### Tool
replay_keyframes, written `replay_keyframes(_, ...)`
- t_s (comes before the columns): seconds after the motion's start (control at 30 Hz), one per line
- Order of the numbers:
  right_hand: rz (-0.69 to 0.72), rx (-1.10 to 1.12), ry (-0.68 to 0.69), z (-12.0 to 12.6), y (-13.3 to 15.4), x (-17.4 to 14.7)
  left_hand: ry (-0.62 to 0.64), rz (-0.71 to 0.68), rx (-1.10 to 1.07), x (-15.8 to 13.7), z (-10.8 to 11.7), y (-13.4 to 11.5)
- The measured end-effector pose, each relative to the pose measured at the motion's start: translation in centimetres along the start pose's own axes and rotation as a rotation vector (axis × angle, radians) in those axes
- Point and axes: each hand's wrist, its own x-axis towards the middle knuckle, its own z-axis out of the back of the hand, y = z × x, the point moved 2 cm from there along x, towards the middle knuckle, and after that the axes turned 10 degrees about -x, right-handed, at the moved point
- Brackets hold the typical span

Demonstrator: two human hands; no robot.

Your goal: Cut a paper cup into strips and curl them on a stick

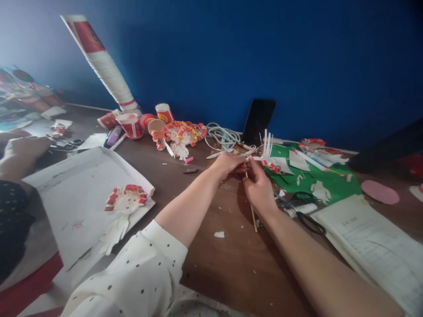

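In the middle of the head view, both my hands meet over the table. My left hand (pixel 229 164) is closed, its fingertips pinching near the top of a thin wooden stick (pixel 254 220). My right hand (pixel 260 187) is closed at the same spot, thumb up, with the stick slanting down beside its palm. A white paper piece cut into strips (pixel 267 145) sticks out beyond the right fingers, and one strip reaches to the fingertips. Red-and-white curls (pixel 271 166) hang at its lower edge. My fingers partly hide where strip and stick meet.
Left lie a paper sheet (pixel 82 193) and a paper head with curls (pixel 127 199); another person's hand (pixel 26 152) is beyond. Paper cups (pixel 130 125), a cable (pixel 224 136) and a phone (pixel 259 121) stand or lie behind. Right are green paper (pixel 343 178), scissors (pixel 310 222) and a notebook (pixel 373 237).
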Motion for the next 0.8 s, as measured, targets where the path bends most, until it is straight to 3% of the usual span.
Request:
replay_keyframes(0.53, -0.029, -0.032, 0.003, 0.31, 0.57, 0.0, -0.014, 0.132, -0.148, 0.24, 0.29, 0.16)
replay_keyframes(0.8, -0.059, 0.036, 0.02, 0.21, 0.25, -0.06, -0.037, 0.17, -0.089, 0.3, 0.56, -0.08)
